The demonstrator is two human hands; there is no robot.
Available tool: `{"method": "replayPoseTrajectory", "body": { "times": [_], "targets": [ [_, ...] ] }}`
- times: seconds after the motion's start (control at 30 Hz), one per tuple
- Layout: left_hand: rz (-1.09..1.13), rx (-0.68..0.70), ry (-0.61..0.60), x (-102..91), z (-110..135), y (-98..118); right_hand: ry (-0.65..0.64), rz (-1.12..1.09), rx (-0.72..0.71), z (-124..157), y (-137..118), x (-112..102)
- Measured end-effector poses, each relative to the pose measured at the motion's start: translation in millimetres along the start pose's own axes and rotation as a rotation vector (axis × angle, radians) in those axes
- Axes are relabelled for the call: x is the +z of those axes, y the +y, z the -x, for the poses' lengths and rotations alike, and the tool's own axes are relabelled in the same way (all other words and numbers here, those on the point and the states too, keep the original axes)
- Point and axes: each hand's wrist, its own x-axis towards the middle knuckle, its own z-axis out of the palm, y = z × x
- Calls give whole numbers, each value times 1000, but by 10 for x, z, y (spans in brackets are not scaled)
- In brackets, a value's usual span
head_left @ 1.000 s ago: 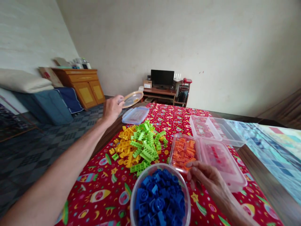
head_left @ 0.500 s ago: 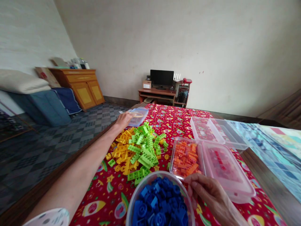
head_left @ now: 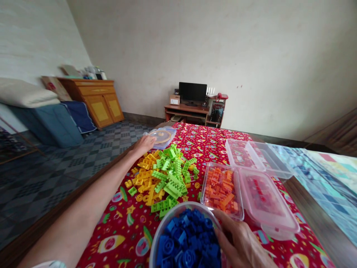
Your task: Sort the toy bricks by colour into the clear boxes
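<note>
My left hand (head_left: 144,143) reaches over the far left of the table, fingers stretched out at the near rim of a round clear lid (head_left: 162,136). That lid lies flat on a rectangular clear lid (head_left: 170,131). My right hand (head_left: 240,242) is at the bottom edge, fingers curled round the right side of a round clear bowl (head_left: 163,227) heaped with blue bricks (head_left: 189,242). A loose pile of yellow and green bricks (head_left: 164,175) lies between the two hands on the red patterned tablecloth (head_left: 206,143).
A clear tub of orange bricks (head_left: 221,190) stands right of the pile, and a lidded tub of red bricks (head_left: 266,201) is beside it. Two empty clear tubs (head_left: 252,152) sit behind. The table's left edge (head_left: 92,178) drops to a tiled floor.
My left hand brought the round lid down from the air onto the rectangular lid and drew back slightly. My right hand slid from beside the orange tub onto the blue bowl's side.
</note>
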Motion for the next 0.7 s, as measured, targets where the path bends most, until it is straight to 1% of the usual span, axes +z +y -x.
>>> {"method": "replayPoseTrajectory", "body": {
  "times": [0.07,0.13,0.23,0.3,0.33,0.4,0.43,0.5,0.6,0.63,0.7],
  "targets": [
    [46,28,23,-34,101,98,-22,16,-56,-4,-62,-34],
    [154,70,55,-74,257,232,-26,41,-88,-15,-132,-104],
    [375,161,77,-150,537,463,34,69,-115,-91,-296,-278],
    [511,218,45,-210,693,611,97,59,-157,-215,-465,-430],
    [621,226,21,-242,750,676,117,56,-183,-304,-564,-511],
    [885,193,-7,-303,817,782,141,94,-255,-531,-771,-667],
    [1006,166,-13,-331,830,820,175,148,-294,-664,-869,-736],
    [1198,109,-12,-370,835,860,232,366,-325,-950,-1033,-843],
    [1370,33,24,-334,830,840,358,697,-289,-1364,-1166,-907],
    [1394,10,53,-286,830,820,383,800,-263,-1485,-1184,-901],
    [1327,-7,110,-141,830,775,381,983,-230,-1692,-1198,-852]
  ]
}}
